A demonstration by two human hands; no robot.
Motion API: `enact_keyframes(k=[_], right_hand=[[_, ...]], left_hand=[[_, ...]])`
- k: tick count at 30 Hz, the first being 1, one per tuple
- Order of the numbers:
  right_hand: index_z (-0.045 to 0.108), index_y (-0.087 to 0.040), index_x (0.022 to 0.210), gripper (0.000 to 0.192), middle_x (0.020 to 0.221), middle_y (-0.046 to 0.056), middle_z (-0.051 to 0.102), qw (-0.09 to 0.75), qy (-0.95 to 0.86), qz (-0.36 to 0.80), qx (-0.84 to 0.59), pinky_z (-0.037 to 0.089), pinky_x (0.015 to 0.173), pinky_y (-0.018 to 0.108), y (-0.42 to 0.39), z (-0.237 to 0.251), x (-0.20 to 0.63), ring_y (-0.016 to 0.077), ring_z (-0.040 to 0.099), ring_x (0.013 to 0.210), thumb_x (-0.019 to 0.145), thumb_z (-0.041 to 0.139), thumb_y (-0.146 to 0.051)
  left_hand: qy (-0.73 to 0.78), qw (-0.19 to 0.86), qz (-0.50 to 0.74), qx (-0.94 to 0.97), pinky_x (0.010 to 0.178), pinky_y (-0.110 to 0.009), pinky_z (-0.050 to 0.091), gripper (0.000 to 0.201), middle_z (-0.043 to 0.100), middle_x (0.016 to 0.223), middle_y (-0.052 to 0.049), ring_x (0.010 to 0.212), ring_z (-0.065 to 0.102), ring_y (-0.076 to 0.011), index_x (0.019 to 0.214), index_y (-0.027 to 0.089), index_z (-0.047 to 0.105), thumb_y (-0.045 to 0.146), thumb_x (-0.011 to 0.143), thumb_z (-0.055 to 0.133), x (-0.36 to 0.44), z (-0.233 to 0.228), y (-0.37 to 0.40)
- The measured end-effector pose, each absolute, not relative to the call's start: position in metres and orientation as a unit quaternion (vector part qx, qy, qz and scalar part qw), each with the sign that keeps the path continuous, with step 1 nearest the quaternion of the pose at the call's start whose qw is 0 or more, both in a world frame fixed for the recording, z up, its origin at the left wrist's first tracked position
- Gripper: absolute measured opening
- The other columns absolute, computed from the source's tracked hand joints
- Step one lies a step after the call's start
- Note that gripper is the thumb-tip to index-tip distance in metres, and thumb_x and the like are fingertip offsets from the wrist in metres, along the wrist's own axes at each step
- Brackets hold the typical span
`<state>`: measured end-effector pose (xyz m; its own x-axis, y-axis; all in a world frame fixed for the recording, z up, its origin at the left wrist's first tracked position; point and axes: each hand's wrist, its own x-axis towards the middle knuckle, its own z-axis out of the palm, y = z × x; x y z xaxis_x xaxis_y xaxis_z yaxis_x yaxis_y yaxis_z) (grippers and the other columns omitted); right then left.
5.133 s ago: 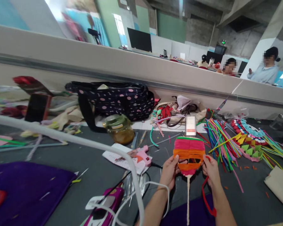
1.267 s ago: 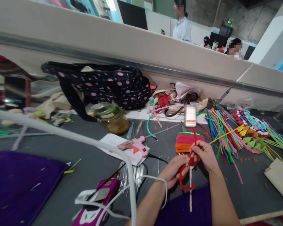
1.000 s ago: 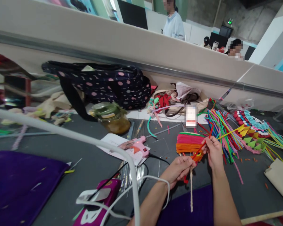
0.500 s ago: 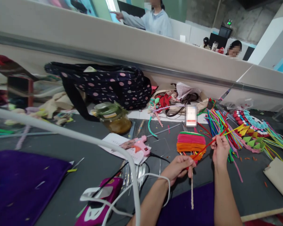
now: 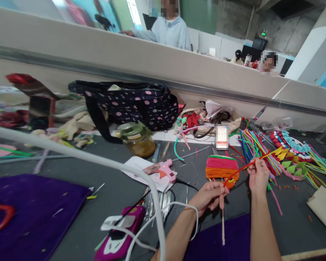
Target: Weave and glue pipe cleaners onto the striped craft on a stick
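Observation:
A thin red pipe cleaner [image 5: 241,168] stretches between my two hands. Its lower end is pinched in the fingers of my left hand [image 5: 210,195], and my right hand [image 5: 259,174] grips it farther up. A pale, thin stick [image 5: 223,226] hangs down below my left fingers; whether they hold it too I cannot tell. Just beyond the left hand lies a striped piece [image 5: 221,166] in green, pink and orange, partly hidden by the fingers. Behind my right hand, a bundle of pipe cleaners [image 5: 247,145] in many colours fans out on the dark table.
A pink glue gun [image 5: 167,171] rests on paper at centre. A white cable [image 5: 108,152] loops across the left foreground, near a magenta device [image 5: 122,235]. Farther back stand a glass jar [image 5: 137,141] and a dotted bag [image 5: 133,105]. Beaded and leaf-like decorations [image 5: 293,159] lie at right.
My right hand has moved slightly right along the red pipe cleaner, which now bows a little. The left hand keeps its pinch. The view has shifted slightly, and the person behind the partition has lowered an arm.

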<state>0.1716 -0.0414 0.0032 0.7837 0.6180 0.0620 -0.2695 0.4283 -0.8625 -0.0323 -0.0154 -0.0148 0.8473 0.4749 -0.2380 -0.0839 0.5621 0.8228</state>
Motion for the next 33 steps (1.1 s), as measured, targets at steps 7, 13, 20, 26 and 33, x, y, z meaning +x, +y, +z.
enact_keyframes(k=[7,13,20,26,33], right_hand=[[0.051,-0.019,0.08,0.031,0.067,-0.004,0.066,0.834,-0.18,0.255,-0.455,0.038,0.041,0.015,-0.043,-0.001,0.175,0.0056,0.051,0.045,0.07,0.076,-0.036],[0.049,-0.019,0.082,0.035,0.065,-0.004,0.066,0.836,-0.184,0.203,-0.476,0.037,0.038,0.016,-0.045,-0.001,0.178,0.0058,0.049,0.041,0.071,0.073,-0.041],[0.049,-0.019,0.081,0.033,0.063,-0.005,0.064,0.849,-0.21,0.113,-0.471,0.038,0.038,0.017,-0.051,0.01,0.171,0.0054,0.048,0.039,0.073,0.073,-0.04],[0.05,-0.019,0.081,0.031,0.062,-0.005,0.064,0.856,-0.207,0.101,-0.463,0.039,0.038,0.017,-0.052,0.013,0.168,0.0055,0.048,0.039,0.073,0.074,-0.037],[0.049,-0.02,0.083,0.033,0.065,-0.003,0.067,0.86,-0.222,0.063,-0.455,0.042,0.039,0.02,-0.056,0.019,0.163,0.0082,0.053,0.04,0.073,0.074,-0.039]], left_hand=[[0.311,0.804,0.226,0.454,0.041,-0.022,0.01,0.037,0.064,0.061,-0.002,0.038,0.027,-0.0011,0.073,0.01,0.068,0.043,0.06,0.079,-0.029,-0.018,-0.016],[0.335,0.738,0.292,0.508,0.058,-0.024,0.038,0.032,0.066,0.065,-0.002,0.058,0.054,-0.0125,0.078,0.012,0.069,0.039,0.062,0.076,-0.022,-0.034,-0.018],[0.329,0.63,0.309,0.632,0.06,-0.026,0.039,0.016,0.059,0.06,0.0,0.058,0.051,-0.0138,0.072,0.014,0.065,0.027,0.077,0.057,-0.023,-0.036,-0.017],[0.319,0.644,0.248,0.65,0.061,-0.025,0.041,0.015,0.066,0.067,-0.002,0.063,0.057,-0.0157,0.083,0.015,0.068,0.023,0.075,0.059,-0.023,-0.037,-0.023],[0.324,0.579,0.247,0.706,0.067,-0.026,0.043,0.018,0.071,0.076,-0.004,0.072,0.062,-0.0178,0.086,0.016,0.069,0.022,0.08,0.052,-0.026,-0.036,-0.021]])
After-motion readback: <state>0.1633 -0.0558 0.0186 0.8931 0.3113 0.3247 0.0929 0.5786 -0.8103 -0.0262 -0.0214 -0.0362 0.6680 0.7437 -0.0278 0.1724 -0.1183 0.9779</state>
